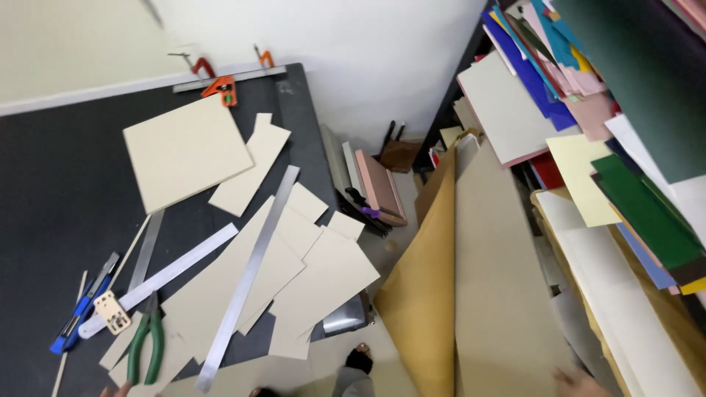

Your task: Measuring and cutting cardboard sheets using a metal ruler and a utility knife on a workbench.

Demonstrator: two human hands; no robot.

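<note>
A large grey board sheet [500, 294] stands tilted between the table and the shelves, beside a brown sheet [423, 294]. My right hand [581, 384] shows only partly at the bottom edge, with its fingers on the grey sheet's lower right corner. Only a fingertip of my left hand [110, 390] shows at the bottom left, next to green-handled pliers [145, 345] on the black table [51, 191]. Whether that hand holds anything is hidden. My foot [359, 360] is on the floor between table and sheets.
Several cream card pieces [187, 151], two steel rulers [246, 279], a blue knife [77, 316] and orange clamps [220, 87] lie on the table. Shelves at the right carry stacked coloured sheets [632, 198]. Boards and a metal box [346, 317] sit on the floor by the table edge.
</note>
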